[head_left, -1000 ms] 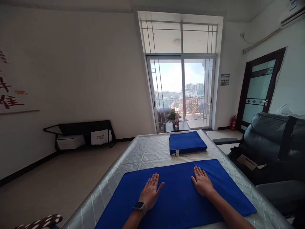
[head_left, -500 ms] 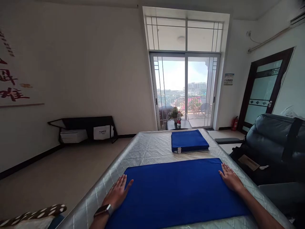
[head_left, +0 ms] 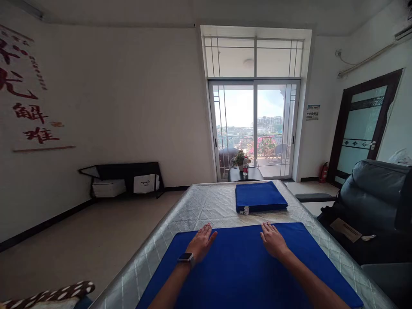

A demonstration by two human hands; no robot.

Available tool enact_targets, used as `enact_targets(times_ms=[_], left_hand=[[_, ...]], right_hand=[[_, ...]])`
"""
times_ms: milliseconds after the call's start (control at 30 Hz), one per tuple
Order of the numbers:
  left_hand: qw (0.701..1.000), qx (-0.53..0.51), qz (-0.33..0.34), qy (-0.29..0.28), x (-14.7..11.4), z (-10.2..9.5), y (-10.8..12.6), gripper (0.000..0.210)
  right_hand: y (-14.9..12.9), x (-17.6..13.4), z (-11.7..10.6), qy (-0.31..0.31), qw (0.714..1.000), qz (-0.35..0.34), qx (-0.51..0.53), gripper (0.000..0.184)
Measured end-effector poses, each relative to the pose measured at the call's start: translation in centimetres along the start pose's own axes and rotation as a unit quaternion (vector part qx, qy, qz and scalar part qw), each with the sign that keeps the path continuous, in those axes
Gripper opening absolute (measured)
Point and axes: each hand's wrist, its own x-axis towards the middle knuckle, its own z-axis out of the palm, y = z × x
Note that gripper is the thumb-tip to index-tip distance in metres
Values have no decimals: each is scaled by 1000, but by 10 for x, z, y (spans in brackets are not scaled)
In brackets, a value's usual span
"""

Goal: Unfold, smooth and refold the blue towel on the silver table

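Observation:
A blue cloth point(head_left: 238, 270) lies spread flat on the pale quilted mattress point(head_left: 206, 201), its far edge running across in front of me. My left hand point(head_left: 200, 244), with a watch on the wrist, rests flat near that far edge, left of the middle. To the right of the middle, my right hand point(head_left: 273, 239) also lies flat on the cloth, fingers stretched out toward the far edge. Neither hand holds anything. Beyond the cloth sits a folded blue stack of fabric point(head_left: 260, 195) with a small white tag at its front left corner.
A black armchair point(head_left: 380, 193) with a bag on it stands close at the right. Behind the mattress is a small table point(head_left: 233, 175) with a plant and a bottle point(head_left: 245, 166). A black rack point(head_left: 128, 171) holding white boxes is by the left wall. Spotted fabric point(head_left: 64, 292) shows at lower left.
Both hands have moved inward from the cloth's left and right edges to its far middle part. The view has tilted up slightly and turned a little left.

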Motion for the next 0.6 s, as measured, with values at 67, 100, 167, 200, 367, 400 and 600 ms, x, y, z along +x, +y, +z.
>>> enact_targets(times_ms=[67,100,167,200,367,400,600], left_hand=[[998,-17,53,-8,14,13,45,76],[997,-22,73,-12,20,21,65,77],[995,-30,92,-20,28,37,95,77],[995,-38,93,-23,31,44,104,77],[994,-72,80,-31,34,60,110,81],[994,-71,80,-32,34,60,108,81],[995,-56,80,-36,35,59,107,77]], right_hand=[[-37,15,12,-26,997,-53,46,61],[-51,21,19,-35,995,-69,62,61],[-67,28,31,-49,992,-85,75,61],[-70,31,37,-54,992,-86,77,62],[-63,31,51,-49,992,-90,76,62],[-62,31,51,-47,992,-90,77,63],[-62,30,44,-66,990,-88,84,64]])
